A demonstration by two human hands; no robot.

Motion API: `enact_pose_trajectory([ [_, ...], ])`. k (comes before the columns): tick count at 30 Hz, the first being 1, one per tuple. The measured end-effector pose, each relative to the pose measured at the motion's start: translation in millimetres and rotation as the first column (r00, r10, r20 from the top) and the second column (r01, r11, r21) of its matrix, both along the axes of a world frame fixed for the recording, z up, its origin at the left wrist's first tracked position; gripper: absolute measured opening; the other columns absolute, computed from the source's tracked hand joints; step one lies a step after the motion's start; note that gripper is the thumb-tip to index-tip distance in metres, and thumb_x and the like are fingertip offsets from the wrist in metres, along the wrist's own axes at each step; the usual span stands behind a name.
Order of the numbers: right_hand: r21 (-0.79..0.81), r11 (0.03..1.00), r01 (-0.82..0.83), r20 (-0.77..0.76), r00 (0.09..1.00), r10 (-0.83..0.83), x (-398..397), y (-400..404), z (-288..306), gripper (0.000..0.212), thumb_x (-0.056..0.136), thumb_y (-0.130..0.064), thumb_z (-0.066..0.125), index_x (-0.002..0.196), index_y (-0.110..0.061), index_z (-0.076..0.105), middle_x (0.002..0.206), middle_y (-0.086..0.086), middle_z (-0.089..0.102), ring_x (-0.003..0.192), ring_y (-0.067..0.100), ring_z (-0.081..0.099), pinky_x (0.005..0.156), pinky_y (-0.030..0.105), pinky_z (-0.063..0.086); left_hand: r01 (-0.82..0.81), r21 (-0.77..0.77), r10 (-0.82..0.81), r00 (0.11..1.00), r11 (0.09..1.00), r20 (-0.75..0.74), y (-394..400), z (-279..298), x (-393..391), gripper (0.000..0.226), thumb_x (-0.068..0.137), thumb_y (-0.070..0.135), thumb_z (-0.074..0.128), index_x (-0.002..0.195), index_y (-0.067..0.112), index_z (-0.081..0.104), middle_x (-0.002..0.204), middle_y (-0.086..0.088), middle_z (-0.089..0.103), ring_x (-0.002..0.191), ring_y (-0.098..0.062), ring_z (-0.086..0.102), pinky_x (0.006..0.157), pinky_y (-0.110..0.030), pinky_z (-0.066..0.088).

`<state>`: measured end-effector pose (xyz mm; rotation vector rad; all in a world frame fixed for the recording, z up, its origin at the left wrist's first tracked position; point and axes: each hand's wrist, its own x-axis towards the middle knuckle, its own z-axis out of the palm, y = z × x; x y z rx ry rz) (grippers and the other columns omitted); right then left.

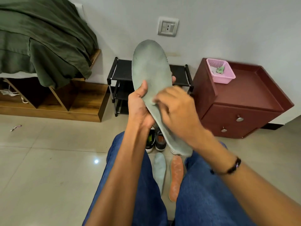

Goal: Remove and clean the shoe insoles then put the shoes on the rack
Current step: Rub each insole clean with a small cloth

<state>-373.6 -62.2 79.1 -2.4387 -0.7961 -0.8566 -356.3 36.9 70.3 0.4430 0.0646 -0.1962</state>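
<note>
Holding: the left hand (140, 101) gripped the grey-green insole (150, 74) at its middle, thumb on the near face and fingertips wrapped round the far edge
Wiping: the right hand (177, 110) lay against the lower half of that insole, blurred; its fingers looked curled down onto the surface, but whether they pinched a cloth or only rubbed I could not tell
Long axis: the insole stood nearly upright, toe end up and away from the hands, heel end running down and to the right beneath the right wrist
Side relation: the right hand sat just right of the left hand and touched the insole below the left thumb; the untouched upper part lay above both hands
Nearer hand: judged, the right hand was the one to travel up along the axis, while the left hand kept the hold
Below the hands: a second grey-green insole (159, 170) and an orange insole (176, 175) lay side by side on the floor (48, 168) between the knees
Shoes: dark shoes (156, 141) stood on the floor under the wrists
Rack: the black rack (120, 74) stood beyond the held insole, partly hidden by it
Progress: judged, cleaning in hand; shoes not yet on the rack
</note>
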Motion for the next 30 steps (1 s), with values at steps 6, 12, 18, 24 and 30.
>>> enact_pose_trajectory([
  [6,0.156,0.988,0.021,-0.136,0.991,0.001,-24.5,-9.4,-1.9,0.012,0.075,-0.001,0.061,0.077,-0.01,0.068,0.076,-0.002,0.067,0.07,0.017,0.06,0.071,0.034,0.045,0.068,0.071,-0.07,0.997,0.995,0.034,-4.9,2.0,-4.6,0.05,0.099,0.034,0.026,0.125,-0.003,0.046,0.098,-0.018,0.07,0.09,-0.027,0.066,0.091,-0.034,0.049],
  [12,0.495,0.848,0.192,-0.428,0.903,0.046,-11.7,-9.6,19.8,0.011,0.08,-0.006,0.067,0.083,-0.015,0.072,0.079,-0.012,0.067,0.074,-0.002,0.061,0.069,0.011,0.046,0.034,0.081,-0.035,0.999,0.996,0.018,-4.3,13.2,-4.3,0.047,0.097,0.04,0.037,0.119,0.002,0.054,0.108,-0.02,0.06,0.094,-0.028,0.061,0.093,-0.041,0.047],
  [18,0.539,0.815,0.21,-0.322,0.946,-0.031,8.1,3.9,27.8,0.012,0.08,-0.005,0.067,0.082,-0.015,0.071,0.079,-0.008,0.068,0.075,0.0,0.061,0.072,0.012,0.046,0.028,0.182,-0.039,0.997,0.983,0.06,-18.7,12.4,-6.4,0.069,0.089,0.066,0.024,0.111,0.011,0.058,0.092,-0.011,0.068,0.094,-0.023,0.063,0.093,-0.037,0.048],
  [24,0.436,0.888,0.144,-0.137,0.986,-0.093,26.1,-12.9,45.6,0.015,0.078,-0.002,0.058,0.086,-0.008,0.069,0.08,-0.02,0.056,0.077,0.013,0.062,0.068,0.036,0.055,0.044,0.264,-0.091,0.981,0.964,0.169,-13.7,6.3,2.4,0.091,0.08,0.077,0.002,0.118,0.013,0.056,0.096,-0.011,0.059,0.081,-0.022,0.06,0.065,-0.036,0.048],
  [30,0.261,0.953,0.153,-0.036,0.988,-0.149,27.2,2.7,29.5,0.013,0.075,0.001,0.059,0.08,-0.006,0.069,0.08,0.008,0.068,0.076,0.027,0.063,0.071,0.033,0.049,0.064,0.18,-0.094,0.982,0.982,0.164,-14.9,1.5,1.3,0.08,0.087,0.071,0.013,0.118,0.012,0.057,0.11,-0.011,0.063,0.105,-0.023,0.06,0.095,-0.037,0.047],
])
